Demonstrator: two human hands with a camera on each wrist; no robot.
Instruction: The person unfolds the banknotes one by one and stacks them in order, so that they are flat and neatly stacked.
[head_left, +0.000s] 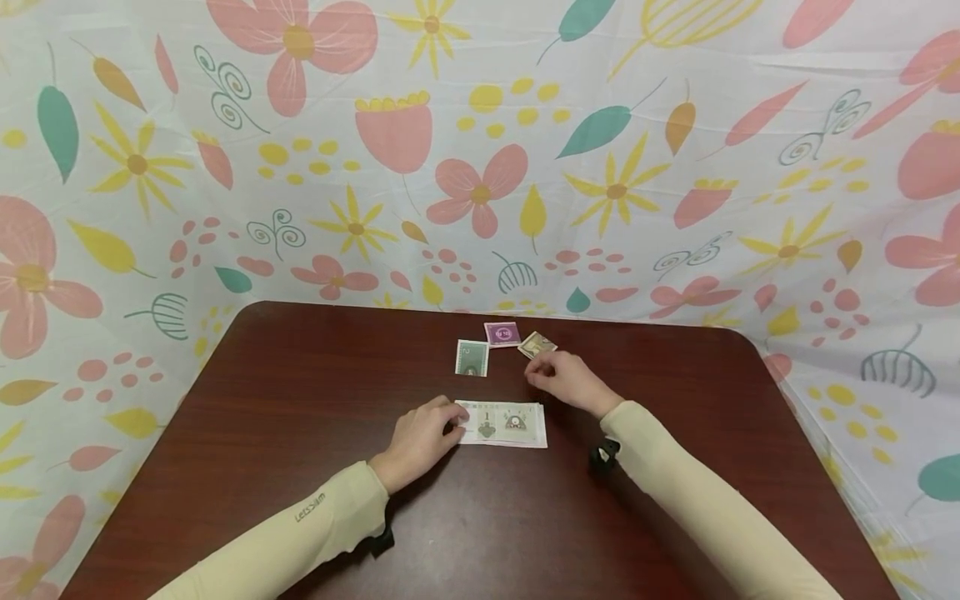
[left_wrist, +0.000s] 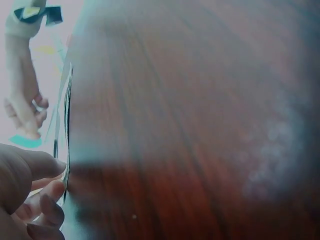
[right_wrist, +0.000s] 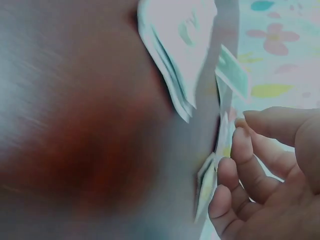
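Observation:
A stack of banknotes lies on the table, its top note printed with a 1. My left hand pinches its left end between thumb and fingers; in the left wrist view the stack shows as a thin edge. Behind the stack are a green note marked 2, a purple note and a brownish note, all small and apparently folded. Just in front of the brownish note hovers my right hand. Its fingers are loosely bent, and nothing shows between thumb and forefinger in the right wrist view.
The dark red-brown wooden table has rounded back corners. A white cloth with flowers and leaves hangs behind it and along both sides. Dark bands with small devices sit on both wrists.

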